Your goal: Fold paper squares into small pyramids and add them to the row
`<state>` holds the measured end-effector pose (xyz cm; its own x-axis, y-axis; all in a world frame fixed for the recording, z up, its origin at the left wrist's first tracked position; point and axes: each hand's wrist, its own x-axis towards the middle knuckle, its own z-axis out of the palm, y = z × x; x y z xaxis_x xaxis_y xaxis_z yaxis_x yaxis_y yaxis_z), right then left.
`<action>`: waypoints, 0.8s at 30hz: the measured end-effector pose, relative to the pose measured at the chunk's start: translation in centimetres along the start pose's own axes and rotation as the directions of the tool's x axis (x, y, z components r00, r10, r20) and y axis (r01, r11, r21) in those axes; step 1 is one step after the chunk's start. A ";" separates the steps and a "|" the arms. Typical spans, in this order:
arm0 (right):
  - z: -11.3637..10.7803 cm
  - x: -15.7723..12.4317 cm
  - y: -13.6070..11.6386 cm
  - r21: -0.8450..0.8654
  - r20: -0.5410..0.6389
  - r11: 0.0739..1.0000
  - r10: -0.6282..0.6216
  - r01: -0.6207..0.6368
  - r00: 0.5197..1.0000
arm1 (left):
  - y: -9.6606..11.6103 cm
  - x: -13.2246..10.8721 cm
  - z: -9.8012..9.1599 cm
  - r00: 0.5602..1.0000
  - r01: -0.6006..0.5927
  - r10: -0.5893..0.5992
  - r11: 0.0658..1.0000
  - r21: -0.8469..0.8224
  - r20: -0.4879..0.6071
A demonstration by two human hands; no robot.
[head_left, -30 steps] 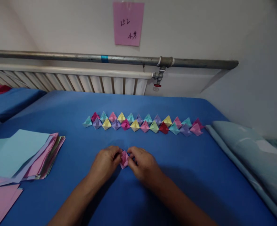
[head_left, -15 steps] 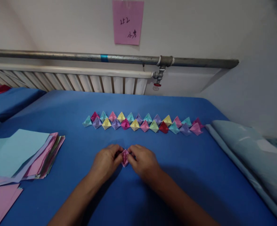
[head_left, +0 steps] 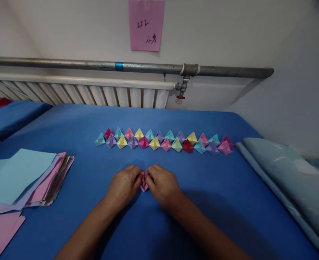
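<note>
A small pink origami boat is pinched from both sides near the middle of the blue surface. My left hand grips its left side between thumb and fingers. On the right side, my right hand holds it the same way. The fingers cover much of the folded paper, leaving its pointed near end and inner folds visible. Beyond the hands, two close rows of folded paper boats in yellow, teal, purple, pink and red run from left to right.
Loose stacks of coloured paper lie at the left, with pink sheets nearer. A folded pale-blue cloth rests along the right edge. Behind the surface are a radiator, a metal pipe and a red-handled valve.
Both hands have shifted very slightly, and the fingers press closer in on the pink origami boat, covering more of its sides. The rows and paper stacks stay as they were.
</note>
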<state>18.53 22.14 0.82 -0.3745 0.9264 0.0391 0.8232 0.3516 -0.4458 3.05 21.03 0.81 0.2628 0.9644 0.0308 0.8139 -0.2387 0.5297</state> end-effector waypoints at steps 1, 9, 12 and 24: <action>0.1 0.0 0.0 -0.009 -0.002 1.000 -0.011 0.011 1.000 | 0.0 0.0 0.0 1.000 0.006 -0.006 1.000 -0.002 -0.005; 0.5 -0.1 0.2 -0.063 -0.028 0.997 -0.046 0.044 0.999 | -0.2 0.4 0.3 1.000 -0.009 0.008 0.997 -0.083 -0.014; 0.4 0.0 0.1 -0.029 -0.038 0.999 -0.029 0.027 0.999 | -0.5 0.5 0.2 1.000 -0.005 0.005 0.992 -0.125 0.001; 0.1 0.4 0.5 0.218 -0.045 0.976 0.035 -0.025 0.998 | -0.5 0.3 -0.3 1.000 -0.006 0.007 0.984 -0.177 0.002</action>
<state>18.78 22.65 0.56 -0.3256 0.9433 0.0637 0.7192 0.2909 -0.6310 2.60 21.48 0.85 0.2693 0.9625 0.0330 0.7075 -0.2210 0.6713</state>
